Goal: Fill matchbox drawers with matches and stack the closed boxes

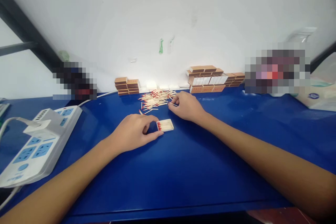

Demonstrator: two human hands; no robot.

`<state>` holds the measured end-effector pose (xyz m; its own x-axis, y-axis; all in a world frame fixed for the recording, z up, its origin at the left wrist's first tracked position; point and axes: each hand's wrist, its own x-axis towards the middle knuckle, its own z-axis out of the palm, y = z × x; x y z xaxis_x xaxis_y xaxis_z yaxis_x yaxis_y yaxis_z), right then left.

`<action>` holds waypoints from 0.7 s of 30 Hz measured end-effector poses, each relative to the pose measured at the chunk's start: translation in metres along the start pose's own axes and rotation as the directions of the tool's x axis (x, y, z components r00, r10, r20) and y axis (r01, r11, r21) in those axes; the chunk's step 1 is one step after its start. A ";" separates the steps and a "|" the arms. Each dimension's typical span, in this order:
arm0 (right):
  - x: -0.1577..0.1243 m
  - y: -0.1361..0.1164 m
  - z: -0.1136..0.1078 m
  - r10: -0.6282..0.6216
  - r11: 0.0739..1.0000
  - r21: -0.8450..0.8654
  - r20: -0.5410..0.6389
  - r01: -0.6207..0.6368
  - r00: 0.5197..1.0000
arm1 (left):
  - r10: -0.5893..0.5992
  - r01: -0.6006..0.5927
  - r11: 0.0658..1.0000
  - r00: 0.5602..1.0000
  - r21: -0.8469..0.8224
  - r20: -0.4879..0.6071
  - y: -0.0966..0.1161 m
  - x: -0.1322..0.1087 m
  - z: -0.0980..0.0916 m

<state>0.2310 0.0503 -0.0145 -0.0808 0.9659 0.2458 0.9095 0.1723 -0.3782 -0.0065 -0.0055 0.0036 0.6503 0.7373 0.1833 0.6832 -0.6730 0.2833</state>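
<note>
We find the table (173, 182) blue and glossy. At the left fingers (154, 135), apparently resting on it, we note a tray (172, 125) of matches (165, 125). Just left of the right fingers (175, 109) lies a match heap (156, 98). We record a larger box stack (207, 88) beyond the right fingers, a smaller box stack (132, 86) beyond the left. A power strip (54, 150) lies left of the left fingers; a packet (320, 97), well right of the right.

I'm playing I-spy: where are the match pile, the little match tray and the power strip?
Match pile (156, 98), head view: middle of the heap.
Little match tray (172, 125), head view: rim at the right end.
Power strip (55, 148), head view: white top, beside the blue sockets.
</note>
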 end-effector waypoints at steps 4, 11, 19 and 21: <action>-0.002 -0.002 -0.005 0.032 0.999 0.010 0.040 -0.032 0.999 | -0.002 0.002 1.000 1.000 0.004 -0.001 -0.001 0.001 0.001; -0.004 0.006 -0.007 -0.005 0.998 -0.058 0.072 0.009 0.997 | -0.003 0.003 1.000 1.000 -0.002 0.003 -0.001 -0.001 0.000; -0.007 0.019 -0.034 -0.015 0.988 -0.145 0.277 0.057 0.961 | -0.016 0.016 1.000 1.000 0.007 0.007 -0.001 0.001 0.001; -0.007 0.022 -0.041 -0.009 0.986 -0.157 0.330 0.065 0.944 | -0.018 0.018 1.000 1.000 0.002 0.011 -0.001 0.001 0.000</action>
<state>0.2681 0.0393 0.0123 -0.2194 0.9739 -0.0588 0.9551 0.2020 -0.2169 -0.0067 -0.0043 0.0032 0.6417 0.7485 0.1675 0.6954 -0.6599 0.2845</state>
